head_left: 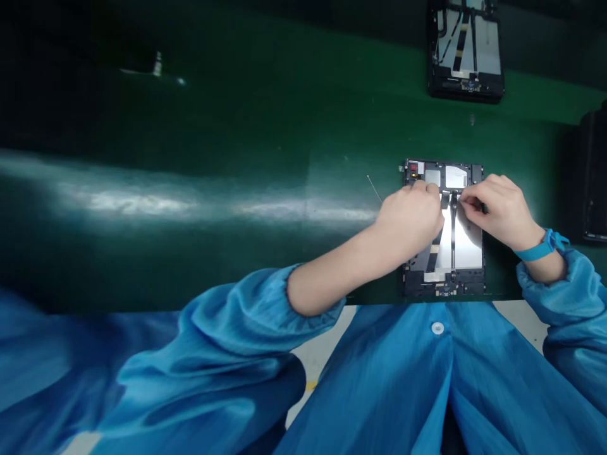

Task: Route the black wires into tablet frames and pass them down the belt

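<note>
Head view: two hands (411, 213) (501, 210) at nearer of two opened devices (469, 249) (489, 47), each grip unclear

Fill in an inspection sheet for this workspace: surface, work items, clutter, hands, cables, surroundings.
Surface: green tabletop, glossy, with bright reflections.
Work items: opened device lying flat, inner parts exposed.
Clutter: second opened device farther off; dark object at the right edge, unclear.
Hands: left hand curled over the nearer device; right hand with fingertips together near its dark strip; grips unclear.
Cables: that strip, down the device's middle; thin wire-like piece beside the left hand.
Surroundings: blue sleeves, blue wristband, pale floor.
</note>
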The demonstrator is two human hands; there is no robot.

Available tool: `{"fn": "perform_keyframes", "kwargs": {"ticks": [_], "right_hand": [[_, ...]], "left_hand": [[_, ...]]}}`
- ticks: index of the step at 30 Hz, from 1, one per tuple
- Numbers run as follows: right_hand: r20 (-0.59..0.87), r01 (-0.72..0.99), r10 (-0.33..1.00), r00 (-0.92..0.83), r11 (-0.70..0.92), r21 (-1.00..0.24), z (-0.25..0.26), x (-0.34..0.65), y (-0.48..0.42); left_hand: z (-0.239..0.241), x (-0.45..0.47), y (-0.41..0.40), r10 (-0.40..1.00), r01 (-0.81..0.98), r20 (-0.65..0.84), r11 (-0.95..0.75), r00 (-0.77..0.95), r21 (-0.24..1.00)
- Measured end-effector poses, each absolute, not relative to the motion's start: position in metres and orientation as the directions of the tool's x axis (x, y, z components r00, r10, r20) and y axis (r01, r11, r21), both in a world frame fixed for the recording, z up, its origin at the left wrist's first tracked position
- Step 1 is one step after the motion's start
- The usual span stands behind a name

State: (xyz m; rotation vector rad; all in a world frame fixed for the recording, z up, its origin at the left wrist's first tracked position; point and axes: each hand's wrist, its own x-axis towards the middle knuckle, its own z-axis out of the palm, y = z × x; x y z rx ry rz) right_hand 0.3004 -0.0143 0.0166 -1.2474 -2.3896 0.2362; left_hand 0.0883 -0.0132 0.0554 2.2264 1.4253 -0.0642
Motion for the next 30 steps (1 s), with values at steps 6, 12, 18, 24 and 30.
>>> {"fn": "perform_keyframes", "kwargs": {"ticks": [6, 12, 18, 24, 30], "right_hand": [[0.258, 0.599, 0.942, -0.216, 0.336, -0.727, 0.008, 0.319, -0.025], [0.099, 0.468, 0.995, -0.013, 0.094, -0.878, -0.005, 0.325, -0.019], [0.049, 0.453, 0.998, -0.029, 0.057, -0.890, -0.002, 0.323, -0.017], [0.027, 0.463, 0.998, -0.059, 0.052, -0.885, 0.000, 0.323, -0.016], [0.033, 0.481, 0.997, -0.072, 0.064, -0.874, 0.001, 0.323, -0.016]], "left_hand": [[0.039, 0.088, -0.021, 0.868, 0.856, -0.223, -0.337, 0.444, 0.393], [0.028, 0.090, -0.024, 0.888, 0.852, -0.117, -0.379, 0.445, 0.362], [0.022, 0.099, -0.001, 0.858, 0.786, 0.002, -0.472, 0.514, 0.401], [0.015, 0.112, 0.040, 0.744, 0.574, -0.048, -0.471, 0.667, 0.670], [0.020, 0.118, 0.049, 0.731, 0.595, -0.114, -0.443, 0.673, 0.671]]}}
